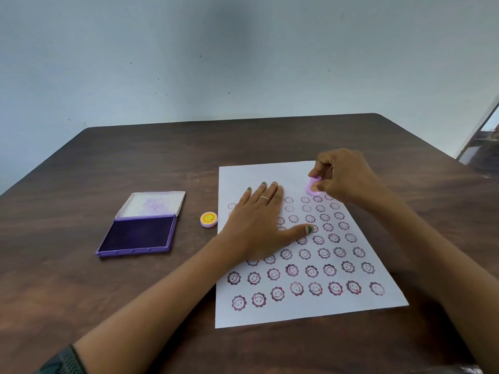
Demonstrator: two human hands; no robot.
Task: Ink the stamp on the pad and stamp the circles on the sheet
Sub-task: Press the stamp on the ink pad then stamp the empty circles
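A white sheet [251,174] lies on the table, covered with several rows of purple smiley flower prints. My left hand [259,220] rests flat on the sheet's left half, fingers spread, hiding some prints. My right hand [343,176] pinches a small pink stamp [312,186] near the sheet's far right, with the stamp's base down close to the top row of prints. Whether the stamp touches the paper I cannot tell. The purple ink pad [137,234] sits open to the left of the sheet, its white lid [154,203] tipped back.
A round pink cap with a yellow smiley [208,219] lies between the pad and the sheet. The dark wooden table [94,163] ends at a pale wall behind. At the far right edge stands a metal-framed object [483,136].
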